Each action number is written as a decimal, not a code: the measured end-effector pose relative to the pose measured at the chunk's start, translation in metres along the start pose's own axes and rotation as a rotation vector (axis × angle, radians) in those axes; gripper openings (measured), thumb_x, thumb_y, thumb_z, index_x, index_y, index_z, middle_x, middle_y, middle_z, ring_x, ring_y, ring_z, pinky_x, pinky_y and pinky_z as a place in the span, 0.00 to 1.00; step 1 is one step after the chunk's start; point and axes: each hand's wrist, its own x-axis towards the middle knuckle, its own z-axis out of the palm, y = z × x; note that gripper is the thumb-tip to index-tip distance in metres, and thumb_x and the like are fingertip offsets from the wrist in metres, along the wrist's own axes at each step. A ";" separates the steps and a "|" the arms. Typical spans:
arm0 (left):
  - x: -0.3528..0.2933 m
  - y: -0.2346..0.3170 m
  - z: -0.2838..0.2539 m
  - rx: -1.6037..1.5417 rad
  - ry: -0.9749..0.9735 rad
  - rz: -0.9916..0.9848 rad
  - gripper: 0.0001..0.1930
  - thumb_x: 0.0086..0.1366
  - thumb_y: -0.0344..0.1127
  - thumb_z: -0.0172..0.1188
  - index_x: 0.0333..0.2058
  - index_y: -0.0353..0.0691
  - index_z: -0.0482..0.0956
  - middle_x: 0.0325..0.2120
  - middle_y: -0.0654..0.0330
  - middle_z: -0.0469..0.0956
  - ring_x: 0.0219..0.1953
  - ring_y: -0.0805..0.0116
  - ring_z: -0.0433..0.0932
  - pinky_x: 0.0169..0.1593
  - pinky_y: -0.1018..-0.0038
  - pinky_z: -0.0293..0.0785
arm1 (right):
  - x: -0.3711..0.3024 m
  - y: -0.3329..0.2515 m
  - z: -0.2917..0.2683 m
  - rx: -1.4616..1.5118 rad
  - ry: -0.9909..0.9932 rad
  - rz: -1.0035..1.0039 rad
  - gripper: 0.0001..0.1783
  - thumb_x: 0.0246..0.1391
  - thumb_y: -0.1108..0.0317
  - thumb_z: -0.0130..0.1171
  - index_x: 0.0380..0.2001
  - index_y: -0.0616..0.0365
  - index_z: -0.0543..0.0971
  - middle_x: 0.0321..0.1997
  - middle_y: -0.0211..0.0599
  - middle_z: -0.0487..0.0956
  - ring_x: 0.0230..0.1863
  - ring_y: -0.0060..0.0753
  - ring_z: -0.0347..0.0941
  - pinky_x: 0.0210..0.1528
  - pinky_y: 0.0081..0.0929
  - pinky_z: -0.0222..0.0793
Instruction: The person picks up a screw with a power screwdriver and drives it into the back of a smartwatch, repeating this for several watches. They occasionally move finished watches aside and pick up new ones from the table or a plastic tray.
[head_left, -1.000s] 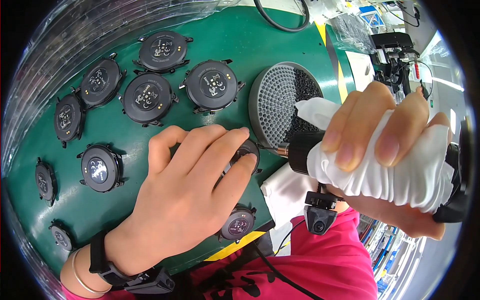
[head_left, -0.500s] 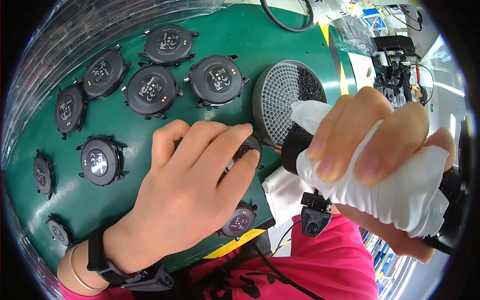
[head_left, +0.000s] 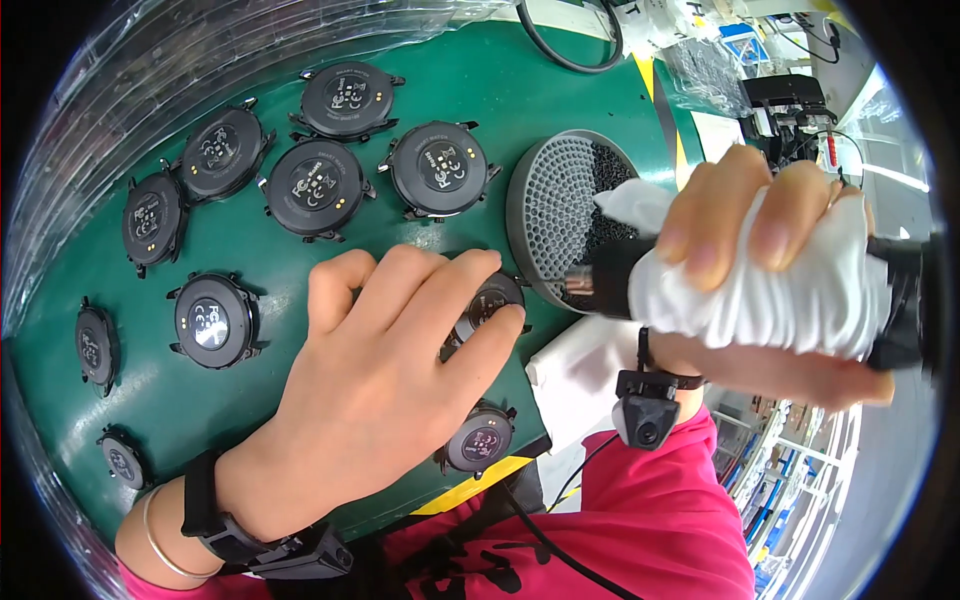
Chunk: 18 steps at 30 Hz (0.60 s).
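Note:
Several round black smartwatch cases lie back-up on the green table. My left hand (head_left: 385, 370) rests over one smartwatch case (head_left: 492, 300), its thumb and fingers bent around the case's sides and partly hiding it. In my right hand (head_left: 740, 230) is a black electric screwdriver (head_left: 612, 280) wrapped in white cloth (head_left: 760, 300). Its metal tip points left, raised near the gripped case, and the fingers close around the cloth. Behind the tip stands a round grey tray (head_left: 518, 205) with a honeycomb of holes and a heap of small black screws (head_left: 622, 170).
Other smartwatch cases (head_left: 438, 168) spread over the left and far table; one more (head_left: 478, 440) lies by the near edge. A white cloth (head_left: 570, 385) hangs at the right corner. Clear plastic sheeting (head_left: 250, 60) borders the far left. A black cable loop (head_left: 575, 65) lies at the back.
My right hand has lifted the screwdriver and swung it up and a little to the right, away from the held case. My left hand has stayed on the case.

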 end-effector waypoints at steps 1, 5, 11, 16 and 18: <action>0.001 0.000 0.001 -0.005 0.002 0.006 0.21 0.47 0.29 0.70 0.44 0.46 0.82 0.53 0.59 0.77 0.45 0.59 0.75 0.49 0.61 0.60 | -0.003 0.002 -0.005 0.039 0.052 -0.023 0.48 0.50 0.23 0.58 0.52 0.59 0.69 0.43 0.42 0.73 0.30 0.38 0.71 0.29 0.33 0.72; 0.002 0.002 0.003 0.011 -0.003 -0.021 0.23 0.47 0.31 0.71 0.45 0.47 0.82 0.54 0.59 0.77 0.46 0.58 0.75 0.50 0.60 0.59 | -0.011 0.003 -0.015 0.079 0.140 -0.074 0.51 0.50 0.20 0.54 0.54 0.59 0.69 0.43 0.44 0.73 0.30 0.38 0.71 0.28 0.33 0.72; 0.003 0.005 0.000 0.034 -0.020 -0.054 0.24 0.46 0.30 0.70 0.46 0.47 0.81 0.55 0.58 0.76 0.47 0.56 0.74 0.51 0.59 0.59 | 0.000 0.004 -0.009 -0.120 0.045 -0.093 0.54 0.50 0.17 0.50 0.55 0.61 0.68 0.43 0.46 0.73 0.30 0.40 0.72 0.28 0.34 0.73; 0.002 0.003 0.002 0.028 0.000 -0.053 0.26 0.46 0.28 0.68 0.48 0.46 0.81 0.56 0.58 0.76 0.48 0.55 0.74 0.52 0.58 0.60 | -0.004 0.000 -0.012 -0.202 -0.016 -0.096 0.55 0.50 0.18 0.51 0.55 0.64 0.67 0.43 0.47 0.73 0.29 0.41 0.72 0.27 0.34 0.73; 0.002 0.002 0.003 0.028 0.003 -0.052 0.26 0.46 0.28 0.68 0.48 0.46 0.81 0.56 0.57 0.76 0.48 0.55 0.74 0.52 0.58 0.60 | -0.004 -0.001 -0.013 -0.243 -0.048 -0.098 0.56 0.50 0.18 0.51 0.55 0.65 0.67 0.43 0.48 0.73 0.29 0.41 0.72 0.26 0.35 0.73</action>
